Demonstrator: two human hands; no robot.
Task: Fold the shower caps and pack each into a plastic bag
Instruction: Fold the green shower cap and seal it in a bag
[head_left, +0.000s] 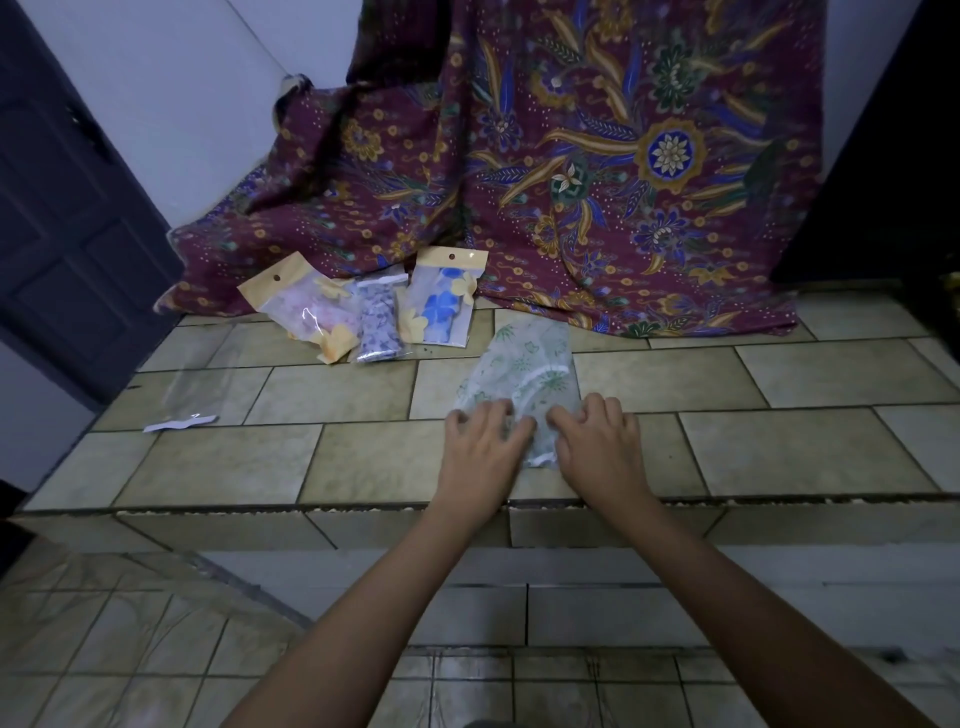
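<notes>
three plastic bags sit in a row at the back of the tiled step (779, 452), and each one is full. the left bag (306, 306) has a pink shower cap in it and a yellow top with a hole. the middle bag (376, 325) holds a cap with small purple-blue flowers. the right bag (441, 296) holds a cap with big blue flowers, and it leans up against the dark red flowery cloth (571, 156). an empty clear bag (195, 384) lies flat far to the left, with a white strip (179, 423) at its near end.

the green shower cap (524, 364) is not in a bag. it lies folded long on the step, in front of the full bags. the left hand (483, 447) and right hand (597, 441) are side by side on its near end, fingers curled down and grabbing the plastic.

the hands are close to the front edge of the step. there is bare tile to the left and right of the cap. the floor (130, 649) is lower down.
</notes>
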